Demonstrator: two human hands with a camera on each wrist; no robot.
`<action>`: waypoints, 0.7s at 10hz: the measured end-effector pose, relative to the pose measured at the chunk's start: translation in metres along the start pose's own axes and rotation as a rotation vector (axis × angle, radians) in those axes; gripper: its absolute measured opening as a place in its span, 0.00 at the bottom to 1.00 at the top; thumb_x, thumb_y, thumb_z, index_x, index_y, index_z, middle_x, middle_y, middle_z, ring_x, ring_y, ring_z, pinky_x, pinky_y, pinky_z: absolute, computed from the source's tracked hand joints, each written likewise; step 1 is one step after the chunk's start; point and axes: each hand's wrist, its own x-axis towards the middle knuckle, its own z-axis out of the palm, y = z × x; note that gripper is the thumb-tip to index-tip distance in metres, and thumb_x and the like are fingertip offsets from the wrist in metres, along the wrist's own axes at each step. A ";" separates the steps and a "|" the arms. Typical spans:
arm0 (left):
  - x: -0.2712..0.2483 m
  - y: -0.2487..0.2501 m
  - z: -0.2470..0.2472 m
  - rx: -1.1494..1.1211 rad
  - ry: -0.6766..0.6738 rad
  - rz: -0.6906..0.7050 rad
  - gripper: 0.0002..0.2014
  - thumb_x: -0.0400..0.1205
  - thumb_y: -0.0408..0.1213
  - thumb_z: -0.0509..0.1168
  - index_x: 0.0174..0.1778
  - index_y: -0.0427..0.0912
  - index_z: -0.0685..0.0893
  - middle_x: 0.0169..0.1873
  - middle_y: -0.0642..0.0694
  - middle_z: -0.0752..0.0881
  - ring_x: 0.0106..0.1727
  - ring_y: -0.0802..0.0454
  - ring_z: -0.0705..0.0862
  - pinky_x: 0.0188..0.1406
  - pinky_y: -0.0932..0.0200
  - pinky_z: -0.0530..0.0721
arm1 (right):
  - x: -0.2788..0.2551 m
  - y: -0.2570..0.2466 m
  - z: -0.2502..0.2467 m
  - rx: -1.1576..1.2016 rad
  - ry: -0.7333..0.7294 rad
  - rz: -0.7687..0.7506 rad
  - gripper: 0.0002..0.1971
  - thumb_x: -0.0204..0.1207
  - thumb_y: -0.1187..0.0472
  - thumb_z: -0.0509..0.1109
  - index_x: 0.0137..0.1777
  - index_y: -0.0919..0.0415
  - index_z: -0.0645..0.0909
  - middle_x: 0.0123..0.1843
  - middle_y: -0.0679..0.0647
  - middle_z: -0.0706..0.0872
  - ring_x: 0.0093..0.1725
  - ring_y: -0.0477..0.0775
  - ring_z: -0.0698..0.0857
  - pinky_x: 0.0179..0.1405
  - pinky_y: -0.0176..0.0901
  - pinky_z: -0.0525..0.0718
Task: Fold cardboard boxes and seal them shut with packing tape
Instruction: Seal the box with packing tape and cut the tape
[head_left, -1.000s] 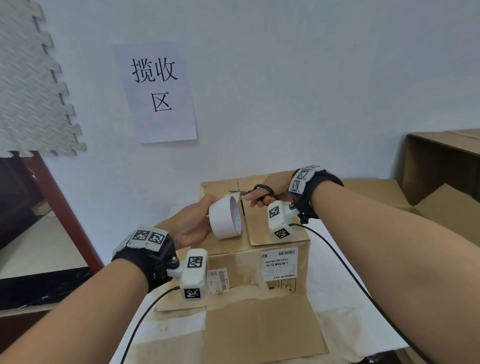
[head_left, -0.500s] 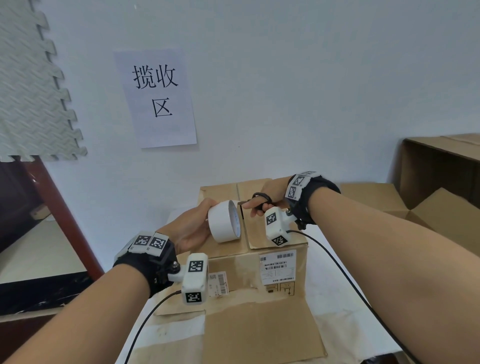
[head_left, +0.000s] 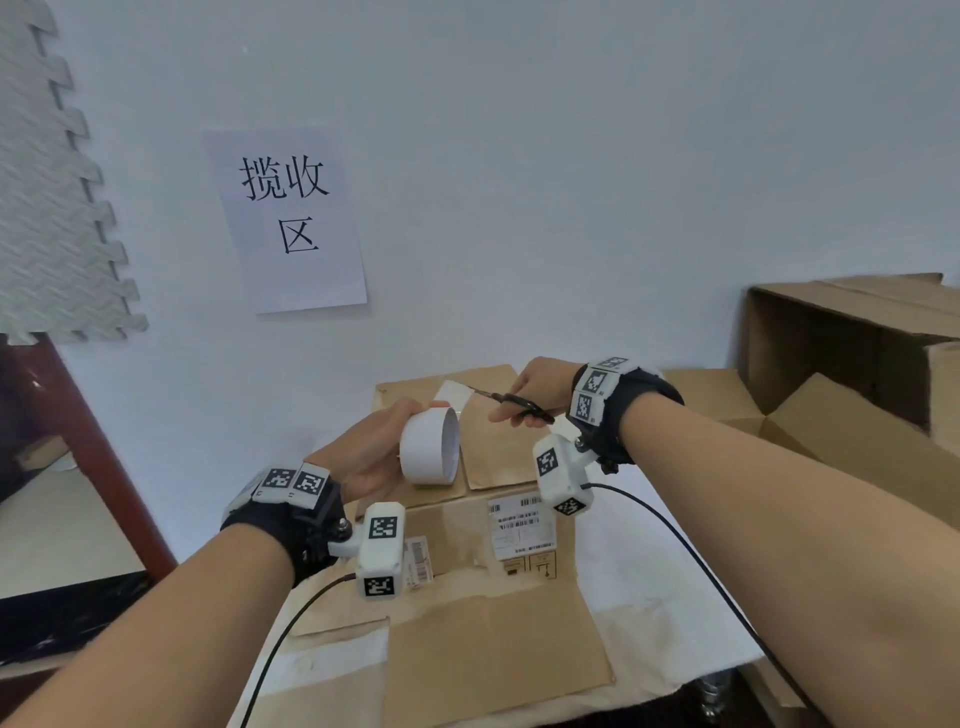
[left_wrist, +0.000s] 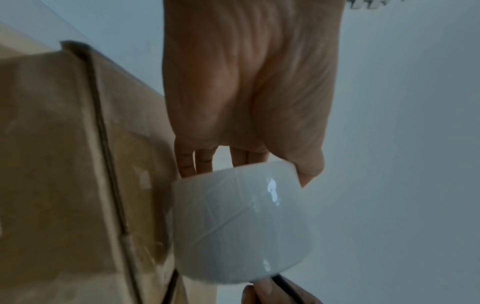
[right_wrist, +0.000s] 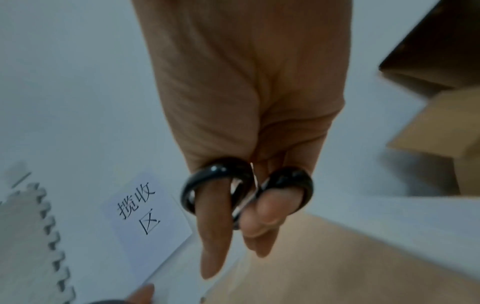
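A: Left hand (head_left: 371, 457) gripped the white tape roll (head_left: 430, 446) above the cardboard box (head_left: 467, 499), now lifted; a strip ran toward 1 o'clock onto the lid.
B: Right hand (head_left: 540, 387)?
A: Fingers through the scissors (head_left: 511, 401) loops, blades moved from the roll's rim to that strip. Cut looked imminent; seam taped, I'd judge.

Since a second ago: left hand (head_left: 371, 452) tipped tape roll (head_left: 430, 447) so its open end faces more up-right; short strip of tape (head_left: 456, 391) now pulled out toward frame centre. Right hand (head_left: 540, 387) lifted slightly, scissors (head_left: 511, 402) blades now at strip. Camera dipped; wall sign sits lower.
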 end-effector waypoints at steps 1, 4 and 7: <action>-0.006 0.008 0.000 0.095 0.025 0.056 0.16 0.86 0.42 0.55 0.64 0.45 0.84 0.59 0.40 0.84 0.56 0.44 0.82 0.49 0.50 0.80 | -0.012 0.003 -0.008 0.004 0.040 -0.015 0.18 0.63 0.54 0.84 0.45 0.68 0.89 0.46 0.66 0.91 0.29 0.51 0.81 0.34 0.37 0.84; -0.021 0.030 0.013 0.083 0.092 0.183 0.15 0.85 0.45 0.56 0.54 0.48 0.88 0.55 0.41 0.84 0.55 0.41 0.82 0.43 0.45 0.84 | -0.051 -0.017 0.000 -0.325 0.048 0.083 0.31 0.70 0.30 0.65 0.55 0.58 0.79 0.41 0.53 0.80 0.40 0.54 0.77 0.45 0.41 0.78; -0.039 0.036 -0.022 -0.183 0.395 0.294 0.07 0.85 0.45 0.58 0.47 0.47 0.78 0.45 0.46 0.79 0.48 0.45 0.79 0.48 0.46 0.81 | -0.095 0.016 -0.015 -0.404 0.249 0.393 0.16 0.84 0.48 0.59 0.43 0.60 0.72 0.42 0.62 0.77 0.50 0.61 0.77 0.52 0.46 0.72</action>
